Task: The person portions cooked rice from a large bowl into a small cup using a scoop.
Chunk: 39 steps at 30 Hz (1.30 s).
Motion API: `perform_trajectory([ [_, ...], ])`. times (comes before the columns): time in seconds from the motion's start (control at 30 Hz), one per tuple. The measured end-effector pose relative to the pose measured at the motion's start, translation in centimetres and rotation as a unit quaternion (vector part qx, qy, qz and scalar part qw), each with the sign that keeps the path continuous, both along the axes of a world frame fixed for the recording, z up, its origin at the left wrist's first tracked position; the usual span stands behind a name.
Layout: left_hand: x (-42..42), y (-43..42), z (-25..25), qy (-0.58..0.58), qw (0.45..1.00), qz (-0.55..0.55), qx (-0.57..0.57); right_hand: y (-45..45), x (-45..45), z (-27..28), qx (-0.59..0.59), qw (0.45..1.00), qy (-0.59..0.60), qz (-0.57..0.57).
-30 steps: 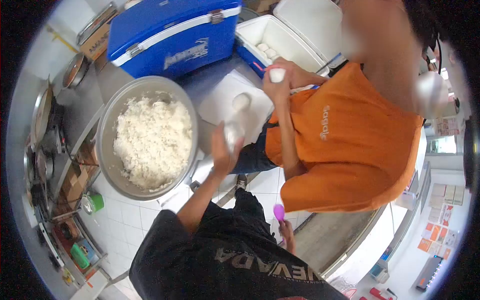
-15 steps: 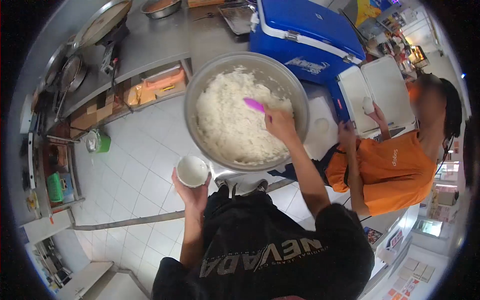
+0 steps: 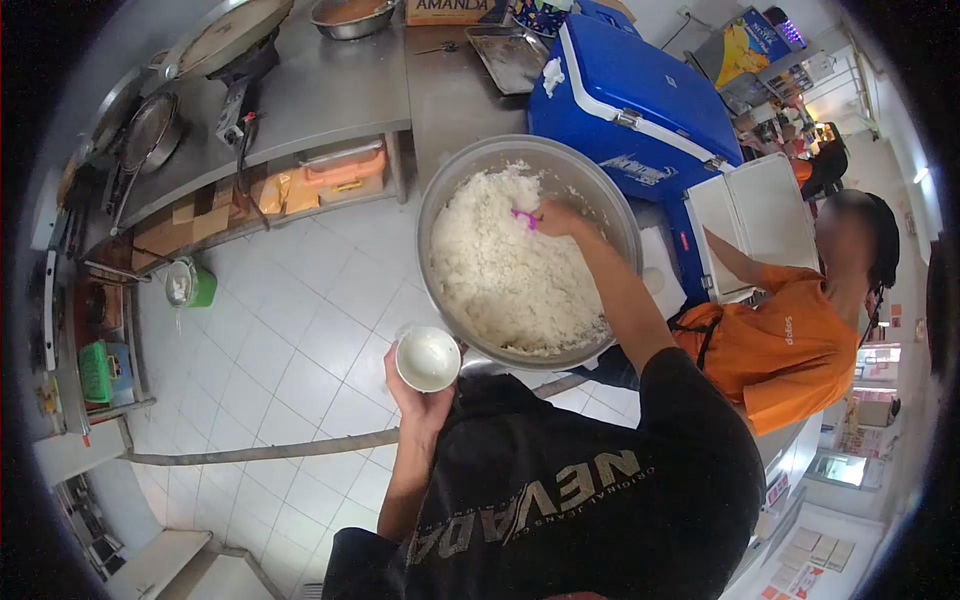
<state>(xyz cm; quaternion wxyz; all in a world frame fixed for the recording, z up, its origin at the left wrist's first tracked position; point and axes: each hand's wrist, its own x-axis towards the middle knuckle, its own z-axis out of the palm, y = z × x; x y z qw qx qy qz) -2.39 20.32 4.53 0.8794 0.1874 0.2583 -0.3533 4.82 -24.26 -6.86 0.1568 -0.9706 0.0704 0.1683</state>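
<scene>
My left hand [image 3: 410, 398] is wrapped round a small white bowl [image 3: 428, 360], tilted so its inside shows, with a few white bits in it. The bowl is just off the near left side of a large metal pot [image 3: 430, 240]. White cooked rice [image 3: 505, 275] fills much of the pot. Over the far part of the rice, my right hand [image 3: 560, 218] is closed on a magenta rice paddle [image 3: 526, 219]. The paddle's blade is mostly hidden in the rice.
A blue cooler box [image 3: 640, 90] stands behind the pot. To the right, a co-worker in an orange shirt [image 3: 770, 345] reaches toward an open cooler with a white lid [image 3: 770, 205]. A steel counter [image 3: 330, 90] with pans runs along the left. A green bucket [image 3: 203, 287] is on the floor.
My right hand has pushed the paddle's blade down into the rice. The view has shifted, so the pot and bowl appear further right. The co-worker's white cup is no longer visible.
</scene>
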Motion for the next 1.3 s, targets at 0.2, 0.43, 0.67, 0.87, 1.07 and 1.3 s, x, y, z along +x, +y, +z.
perform_trajectory([
  [0.2, 0.6, 0.2, -0.3, 0.01, 1.0, -0.008, 0.021, 9.0, -5.5, 1.3, 0.025, 0.996, -0.031, -0.085],
  [0.43, 0.5, -0.5, 1.1, 0.022, 0.996, -0.042, 0.076, 15.5, -9.5, 11.3, -0.041, 0.998, 0.044, -0.005],
  [0.67, 1.3, -1.6, 0.9, 0.064, 0.995, 0.012, 0.08, -1.3, 4.2, 2.8, 0.006, 0.998, -0.036, 0.059],
  [0.87, 1.2, -3.0, 0.0, 0.045, 0.992, 0.028, 0.115, -0.4, 7.7, 1.1, 0.195, 0.957, 0.107, 0.184],
  [1.07, 1.6, -3.8, 1.5, 0.09, 0.987, 0.073, 0.108, 7.6, -1.3, 1.8, 0.084, 0.995, 0.055, 0.01],
  [1.3, 1.6, -3.1, 0.2, 0.062, 0.991, 0.068, 0.096, 17.0, -11.5, 6.0, 0.08, 0.979, 0.156, -0.103],
])
